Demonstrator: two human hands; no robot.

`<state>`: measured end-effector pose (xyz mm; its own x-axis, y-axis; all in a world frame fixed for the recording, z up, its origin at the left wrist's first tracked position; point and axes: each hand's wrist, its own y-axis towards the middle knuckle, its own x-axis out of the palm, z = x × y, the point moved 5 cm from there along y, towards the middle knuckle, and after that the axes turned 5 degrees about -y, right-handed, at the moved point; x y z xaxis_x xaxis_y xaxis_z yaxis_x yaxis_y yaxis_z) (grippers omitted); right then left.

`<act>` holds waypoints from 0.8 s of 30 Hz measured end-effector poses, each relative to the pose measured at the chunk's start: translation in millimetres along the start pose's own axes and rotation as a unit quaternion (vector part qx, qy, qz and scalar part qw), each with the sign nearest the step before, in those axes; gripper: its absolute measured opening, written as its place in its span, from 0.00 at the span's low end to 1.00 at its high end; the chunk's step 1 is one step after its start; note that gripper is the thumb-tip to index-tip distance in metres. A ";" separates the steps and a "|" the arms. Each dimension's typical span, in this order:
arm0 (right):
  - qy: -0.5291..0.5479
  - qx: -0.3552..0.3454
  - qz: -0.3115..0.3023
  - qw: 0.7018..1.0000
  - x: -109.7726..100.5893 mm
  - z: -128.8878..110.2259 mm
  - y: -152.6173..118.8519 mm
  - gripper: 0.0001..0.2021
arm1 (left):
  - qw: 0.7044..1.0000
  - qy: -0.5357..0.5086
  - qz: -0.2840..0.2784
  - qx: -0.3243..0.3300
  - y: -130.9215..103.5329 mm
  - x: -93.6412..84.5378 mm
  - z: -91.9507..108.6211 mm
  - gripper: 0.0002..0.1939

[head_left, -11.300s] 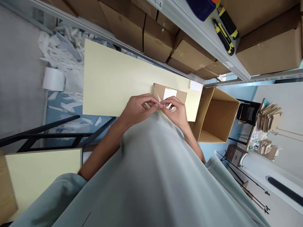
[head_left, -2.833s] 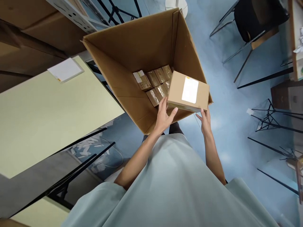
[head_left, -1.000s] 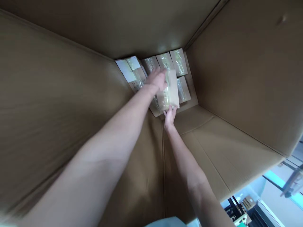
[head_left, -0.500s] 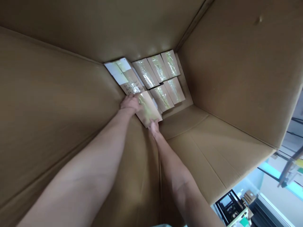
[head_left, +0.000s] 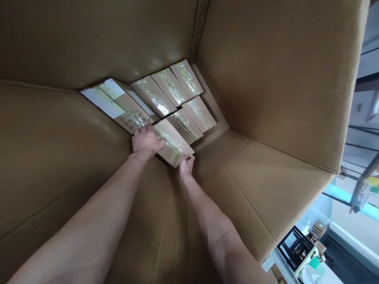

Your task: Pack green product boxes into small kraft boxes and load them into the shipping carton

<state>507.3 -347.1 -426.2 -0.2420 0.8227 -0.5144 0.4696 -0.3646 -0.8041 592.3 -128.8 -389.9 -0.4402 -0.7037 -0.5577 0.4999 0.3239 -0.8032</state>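
Note:
A small taped cardboard box lies low in a deep large carton, in the row nearest me. My left hand is closed on its left end, thumb on top, fingertips by the adjoining box with black handwriting and white labels. At the right end my right hand grips the near corner, thumb against the edge and fingers curled beside it. Alongside sit several similar taped boxes in two rows, their clear tape shining. The held box's underside is hidden.
Tall carton walls surround both arms, and a folded flap slopes at the right. A strip of carton floor shows beside the right wall. Outside, at lower right, stand a black frame and small brown boxes.
The view has shifted, so the boxes appear further left. The held box now sits lined up beside its neighbours, and the right hand's fingers have loosened somewhat at its corner.

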 end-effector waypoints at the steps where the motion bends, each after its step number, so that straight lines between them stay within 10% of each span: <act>1: -0.022 0.013 0.040 0.999 -10.7 -8.7 -1.2 0.25 | 1.000 0.003 0.007 0.013 -1.5 -4.8 13.9 0.43; 6: -0.093 -0.012 0.121 0.988 -83.8 -84.3 19.5 0.30 | 0.993 -0.031 -0.005 0.117 8.4 -20.1 111.7 0.37; 11: -0.109 -0.130 0.128 0.977 -138.5 -161.0 95.0 0.38 | 0.956 -0.105 -0.014 0.275 78.0 -26.5 206.0 0.50; 17: -0.143 -0.172 0.052 0.973 -141.7 -188.8 201.0 0.40 | 0.959 -0.090 -0.035 0.266 170.8 -2.4 227.7 0.46; 24: -0.143 -0.149 0.029 0.978 -139.1 -168.9 260.2 0.36 | 0.954 -0.080 -0.025 0.288 184.6 23.5 251.6 0.38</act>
<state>806.6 -482.8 -513.6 -0.4156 0.6326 -0.6535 0.7059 -0.2288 -0.6704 861.9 -244.7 -498.7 -0.3782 -0.8110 -0.4463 0.8283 -0.0812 -0.5544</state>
